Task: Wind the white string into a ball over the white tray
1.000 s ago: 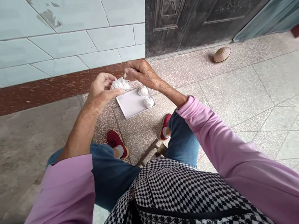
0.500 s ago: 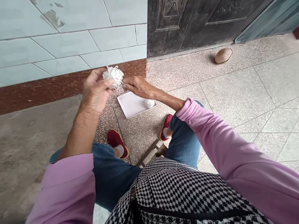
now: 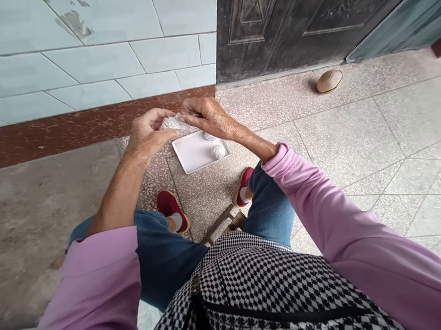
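A bundle of white yarn (image 3: 171, 122), wound into a loose, fluffy ball, is held up in front of the wall's base. My left hand (image 3: 148, 133) grips it from the left, fingers behind and thumb along the near side. At the bundle's right edge, my right hand (image 3: 210, 117) is closed in a pinch on the yarn; the strand between its fingertips is blurred. Below, on the floor, lies a shallow white tray (image 3: 190, 157). Two white yarn balls rest at its right end: a near ball (image 3: 218, 151) and a far ball (image 3: 209, 136), partly covered by my right hand.
A tiled wall (image 3: 98, 63) with a brown base strip stands ahead, beside a dark carved door (image 3: 272, 32). A worn ball (image 3: 329, 81) sits on the floor by the door. My red shoes (image 3: 170, 208) flank the metal frame (image 3: 224, 223) between my legs.
The yarn bundle and my left hand have dropped slightly and shifted right. My right hand has risen and come over the bundle's right edge. The second ball in the tray now shows.
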### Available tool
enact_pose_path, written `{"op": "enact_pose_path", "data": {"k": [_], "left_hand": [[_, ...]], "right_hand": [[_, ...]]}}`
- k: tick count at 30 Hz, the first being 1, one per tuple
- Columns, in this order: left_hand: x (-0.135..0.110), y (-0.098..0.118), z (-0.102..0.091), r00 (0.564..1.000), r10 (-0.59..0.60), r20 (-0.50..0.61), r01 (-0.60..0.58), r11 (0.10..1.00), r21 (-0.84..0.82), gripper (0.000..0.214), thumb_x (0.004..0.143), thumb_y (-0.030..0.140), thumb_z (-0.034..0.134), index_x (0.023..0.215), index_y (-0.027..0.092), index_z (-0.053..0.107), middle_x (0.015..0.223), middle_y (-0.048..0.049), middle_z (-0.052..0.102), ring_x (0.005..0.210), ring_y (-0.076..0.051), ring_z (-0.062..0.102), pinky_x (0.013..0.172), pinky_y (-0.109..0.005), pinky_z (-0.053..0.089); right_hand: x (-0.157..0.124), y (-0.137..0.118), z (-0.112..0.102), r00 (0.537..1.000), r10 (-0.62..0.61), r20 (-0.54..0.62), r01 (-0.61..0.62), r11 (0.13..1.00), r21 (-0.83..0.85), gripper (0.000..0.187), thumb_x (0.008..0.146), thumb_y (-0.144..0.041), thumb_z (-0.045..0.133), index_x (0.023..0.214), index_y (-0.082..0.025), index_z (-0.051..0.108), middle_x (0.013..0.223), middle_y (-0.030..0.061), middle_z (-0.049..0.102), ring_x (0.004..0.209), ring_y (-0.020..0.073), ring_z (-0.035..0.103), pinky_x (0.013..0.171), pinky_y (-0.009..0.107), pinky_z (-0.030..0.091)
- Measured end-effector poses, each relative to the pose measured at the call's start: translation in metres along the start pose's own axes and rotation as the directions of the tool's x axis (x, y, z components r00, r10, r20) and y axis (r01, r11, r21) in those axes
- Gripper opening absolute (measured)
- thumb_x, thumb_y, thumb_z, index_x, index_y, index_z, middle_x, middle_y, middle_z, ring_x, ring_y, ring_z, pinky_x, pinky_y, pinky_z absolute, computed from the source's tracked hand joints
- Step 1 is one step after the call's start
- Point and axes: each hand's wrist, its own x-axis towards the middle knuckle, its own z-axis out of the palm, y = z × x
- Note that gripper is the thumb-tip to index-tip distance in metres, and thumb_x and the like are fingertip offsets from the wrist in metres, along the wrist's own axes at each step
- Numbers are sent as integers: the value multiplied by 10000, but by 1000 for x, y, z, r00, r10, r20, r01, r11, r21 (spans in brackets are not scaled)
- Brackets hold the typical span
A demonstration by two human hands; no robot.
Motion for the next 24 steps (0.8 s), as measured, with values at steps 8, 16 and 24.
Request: {"op": "enact_pose_path", "data": {"k": [8, 16, 24], "left_hand": [[-5, 5, -1, 978, 42, 205, 12, 968, -252, 537, 641, 245, 1091, 1141, 200, 900, 1088, -73, 879, 974, -251, 748, 878, -362, 623], [1, -14, 2, 979, 36, 203, 66, 879, -473, 534, 660, 221, 1108, 1132, 223, 859, 1069, -75, 883, 915, -242, 793, 808, -364, 713], [12, -4, -1, 998, 12, -60, -45, 817, -575, 570, 633, 339, 1041, 1067, 277, 676, 1234, -141, 822, 1204, -351, 774, 936, -439, 742]], "right_hand": [[9, 16, -5, 999, 13, -40, -4, 975, 222, 556, 1363, -512, 731, 884, -263, 598, 847, -16, 621, 880, 171, 557, 849, 335, 511], [19, 17, 22, 996, 89, 7, -81, 866, 494, 651, 1466, -551, 674, 922, -268, 456, 848, -74, 380, 797, 150, 365, 781, 282, 422], [8, -1, 21, 990, 141, -10, -134, 958, 255, 602, 1372, -598, 712, 882, -263, 611, 821, 12, 616, 946, 202, 660, 931, 341, 600]]}}
